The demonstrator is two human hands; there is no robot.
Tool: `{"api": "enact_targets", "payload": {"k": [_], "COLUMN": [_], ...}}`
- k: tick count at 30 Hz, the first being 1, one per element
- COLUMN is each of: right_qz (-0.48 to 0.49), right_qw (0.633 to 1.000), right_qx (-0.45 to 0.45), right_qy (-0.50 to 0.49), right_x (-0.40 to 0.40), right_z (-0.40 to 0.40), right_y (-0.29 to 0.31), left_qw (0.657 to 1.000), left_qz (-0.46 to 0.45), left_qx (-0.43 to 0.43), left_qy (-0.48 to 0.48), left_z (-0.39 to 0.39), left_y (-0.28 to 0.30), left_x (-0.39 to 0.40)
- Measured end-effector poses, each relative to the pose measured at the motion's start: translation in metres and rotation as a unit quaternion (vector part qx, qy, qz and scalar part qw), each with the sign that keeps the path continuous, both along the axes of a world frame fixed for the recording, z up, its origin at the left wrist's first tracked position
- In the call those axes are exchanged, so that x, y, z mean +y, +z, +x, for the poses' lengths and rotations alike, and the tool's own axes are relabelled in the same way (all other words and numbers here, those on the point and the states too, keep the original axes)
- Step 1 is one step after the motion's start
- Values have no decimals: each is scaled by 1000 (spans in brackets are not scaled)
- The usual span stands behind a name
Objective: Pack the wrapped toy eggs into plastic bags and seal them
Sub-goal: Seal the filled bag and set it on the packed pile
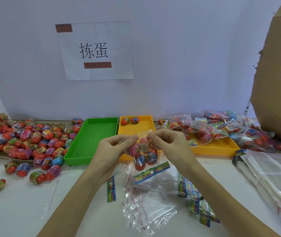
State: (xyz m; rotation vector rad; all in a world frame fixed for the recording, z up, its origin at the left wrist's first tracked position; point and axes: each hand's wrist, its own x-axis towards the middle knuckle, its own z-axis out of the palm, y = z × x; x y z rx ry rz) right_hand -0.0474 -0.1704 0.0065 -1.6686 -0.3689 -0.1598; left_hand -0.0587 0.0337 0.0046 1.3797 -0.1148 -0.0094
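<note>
I hold a clear plastic bag [144,152] with several wrapped toy eggs inside it, raised above the table in front of the trays. My left hand [114,147] pinches the bag's top edge on the left, and my right hand [166,142] pinches it on the right. The eggs hang below my fingers. A big pile of loose wrapped eggs [21,139] lies at the left. Two more eggs [130,120] sit in the far corner of the middle yellow tray [136,129].
A green tray [92,139] stands left of centre. A second yellow tray [213,146] at right holds filled bags [221,129]. Empty bags [269,173] are stacked at the right, loose bags [150,199] and peeled strips lie near me. A cardboard box [278,74] rises far right.
</note>
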Motion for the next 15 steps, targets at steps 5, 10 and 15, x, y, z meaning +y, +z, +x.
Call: {"api": "enact_targets", "payload": {"k": [5,10,15], "right_qz": [-125,-111,-100], "right_qw": [989,992,991], "right_qx": [-46,-11,73], "right_qy": [57,51,46], "right_x": [-6,-7,-16], "right_z": [-2,1,5], "right_y": [4,6,9], "left_qw": [984,993,999], "left_qz": [152,114,-5], "left_qx": [-53,-29,-5], "left_qy": [-76,-27,47], "left_z": [-5,-4,3], "left_y": [0,-1,0], "left_x": [0,1,8]}}
